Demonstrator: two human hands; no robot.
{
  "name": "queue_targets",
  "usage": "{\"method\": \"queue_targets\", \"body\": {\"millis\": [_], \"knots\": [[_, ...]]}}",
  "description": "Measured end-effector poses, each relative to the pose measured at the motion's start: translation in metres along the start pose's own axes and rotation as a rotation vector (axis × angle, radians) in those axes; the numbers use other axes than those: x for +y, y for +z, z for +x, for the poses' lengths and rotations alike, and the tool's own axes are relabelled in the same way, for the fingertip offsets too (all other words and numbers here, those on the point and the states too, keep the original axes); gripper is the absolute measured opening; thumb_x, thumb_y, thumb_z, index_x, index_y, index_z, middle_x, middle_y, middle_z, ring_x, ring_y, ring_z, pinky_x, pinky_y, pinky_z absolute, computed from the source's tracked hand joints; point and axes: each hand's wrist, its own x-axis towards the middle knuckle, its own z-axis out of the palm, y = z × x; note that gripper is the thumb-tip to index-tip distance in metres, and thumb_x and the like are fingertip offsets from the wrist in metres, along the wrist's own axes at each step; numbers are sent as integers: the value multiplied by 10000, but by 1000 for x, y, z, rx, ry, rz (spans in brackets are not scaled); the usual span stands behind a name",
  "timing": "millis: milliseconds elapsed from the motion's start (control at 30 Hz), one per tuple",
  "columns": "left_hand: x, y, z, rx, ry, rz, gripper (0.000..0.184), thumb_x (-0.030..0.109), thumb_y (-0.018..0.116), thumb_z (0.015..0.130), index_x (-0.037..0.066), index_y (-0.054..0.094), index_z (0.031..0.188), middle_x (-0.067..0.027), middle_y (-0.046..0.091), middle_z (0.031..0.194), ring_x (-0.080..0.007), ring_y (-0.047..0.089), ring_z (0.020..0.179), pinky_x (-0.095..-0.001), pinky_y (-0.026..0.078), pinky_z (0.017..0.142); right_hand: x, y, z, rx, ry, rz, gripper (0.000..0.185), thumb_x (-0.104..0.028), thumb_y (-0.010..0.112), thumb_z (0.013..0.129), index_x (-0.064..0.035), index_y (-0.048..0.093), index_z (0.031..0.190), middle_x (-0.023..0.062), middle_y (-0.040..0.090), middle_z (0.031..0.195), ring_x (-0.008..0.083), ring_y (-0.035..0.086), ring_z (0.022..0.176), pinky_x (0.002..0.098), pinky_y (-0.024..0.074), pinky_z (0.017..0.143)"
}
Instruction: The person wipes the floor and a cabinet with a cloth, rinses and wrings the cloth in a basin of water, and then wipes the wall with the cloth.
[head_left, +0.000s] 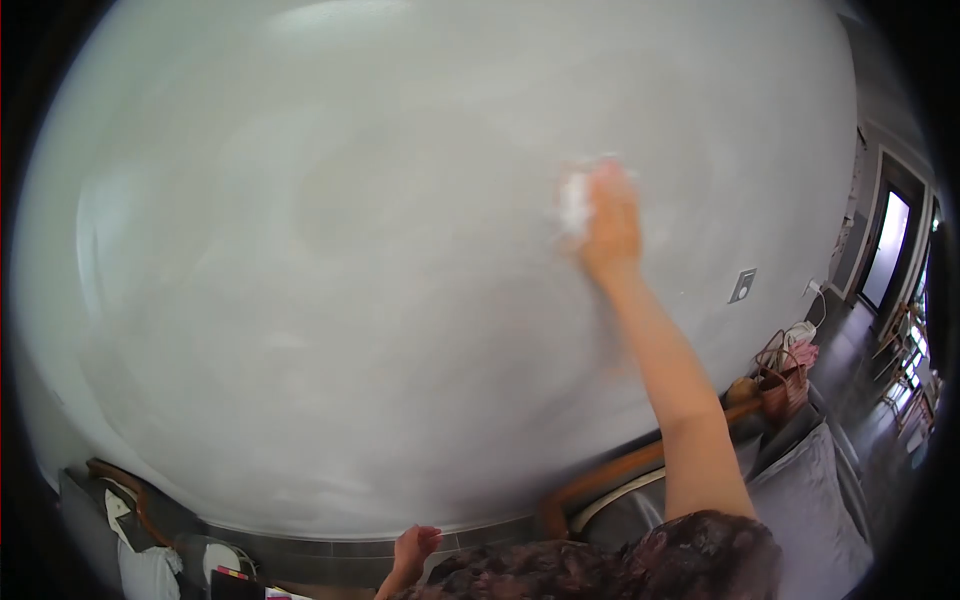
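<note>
My right hand (612,222) is raised against the large pale grey wall (400,300), arm stretched out. Between that hand and the wall is a white cloth (575,205), pressed flat under the fingers; motion blurs both, so whether it is fabric or paper I cannot tell. Low in the view, near the base of the wall, hangs my left hand (415,548). Its fingers are loosely curled in, with nothing visible in them.
A wall socket (743,286) sits right of my arm, and a white plug (813,287) with a cord is farther right. Below are a wood-framed grey sofa (625,505), a grey cushion (815,500) and a brown bag (783,392). Another seat (150,550) stands lower left.
</note>
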Motion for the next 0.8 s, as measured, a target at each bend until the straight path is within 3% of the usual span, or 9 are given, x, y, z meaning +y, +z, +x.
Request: {"method": "queue_targets", "body": {"millis": [100,200,300,367,433,533,633,700,800], "knots": [[6,-11,-8,82,-103,-121,340,249,345,871,-30,536,902,-145,595,877,-236,586,773,-329,464,720,18,-2,21,16,728,407,350,-80,455,771,10,449,1109,167,477,1116,294,425,1063,391,294,959],[2,-30,-6,132,-111,-84,350,273,347,876,-23,530,917,-142,592,891,-232,583,786,-321,459,700,-22,36,45,222,821,615,315,-118,427,790,23,460,1070,187,475,1100,300,389,1084,386,251,984],[5,-27,7,64,-68,0,373,300,335,882,-18,519,946,-141,588,911,-230,579,793,-310,453,673,-131,49,55,84,301,312,390,-112,408,791,79,410,1131,258,358,1243,345,279,1212,463,173,1015],[8,-14,14,-44,34,73,387,312,324,886,-19,510,962,-142,586,921,-232,577,791,-305,448,662,-181,36,44,-250,-14,528,415,-112,416,785,65,394,1160,226,360,1256,305,311,1206,418,234,1003],[22,-5,21,-61,-72,-23,386,306,321,887,-25,503,964,-147,583,918,-242,575,794,-311,450,673,-183,26,32,-105,-289,571,400,-102,432,774,38,414,1148,196,384,1247,282,334,1198,391,256,997],[31,5,22,-50,-120,-63,384,300,320,887,-32,503,948,-154,581,904,-256,571,799,-325,451,695,-137,29,8,-179,-284,503,413,-103,474,743,15,431,1137,177,396,1242,273,352,1187,390,278,986],[27,-10,24,10,-102,-80,376,289,319,885,-33,509,922,-158,578,896,-265,566,813,-346,447,722,-45,23,-43,-99,55,193,488,-129,523,674,14,438,1134,198,382,1247,335,329,1191,434,244,997],[18,-21,25,44,-98,-117,369,284,323,881,-31,514,904,-160,576,899,-271,562,813,-358,443,734,26,15,-83,-108,501,-40,474,-186,455,782,52,383,1186,248,342,1257,367,274,1209,437,186,1019],[6,-39,18,73,-120,-225,362,285,340,873,-30,520,880,-166,574,902,-282,559,794,-369,442,737,108,-1,-114,7,900,-122,310,-179,373,842,41,460,1042,217,449,1094,342,389,1062,397,300,913]]}}
